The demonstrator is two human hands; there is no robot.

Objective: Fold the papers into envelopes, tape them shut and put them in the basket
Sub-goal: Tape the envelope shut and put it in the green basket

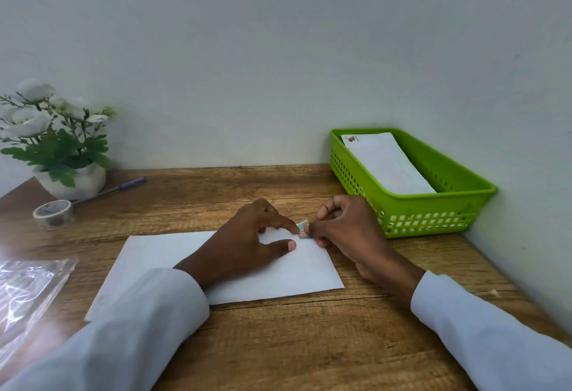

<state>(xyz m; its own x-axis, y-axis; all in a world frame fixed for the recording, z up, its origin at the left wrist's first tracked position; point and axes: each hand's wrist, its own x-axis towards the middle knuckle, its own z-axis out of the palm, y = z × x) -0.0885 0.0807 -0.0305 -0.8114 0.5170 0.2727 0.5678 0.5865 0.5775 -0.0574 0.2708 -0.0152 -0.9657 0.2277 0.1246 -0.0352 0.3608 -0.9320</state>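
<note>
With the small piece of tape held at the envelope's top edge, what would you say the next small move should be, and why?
Probably press the tape piece down flat onto the folded envelope. The right hand pinches it at the envelope's far edge, the left hand rests on the paper with its forefinger touching the tape, and it does not yet look stuck flat.

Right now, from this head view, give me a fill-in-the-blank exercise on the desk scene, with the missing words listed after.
1. The green basket already holds one white ____.
2. The right hand pinches a small piece of ____ at the far edge of the folded paper.
3. The left hand rests on the folded ____.
4. The tape roll lies in front of the potted ____, beside a pen.

Missing words: envelope; tape; paper; flowers
</note>
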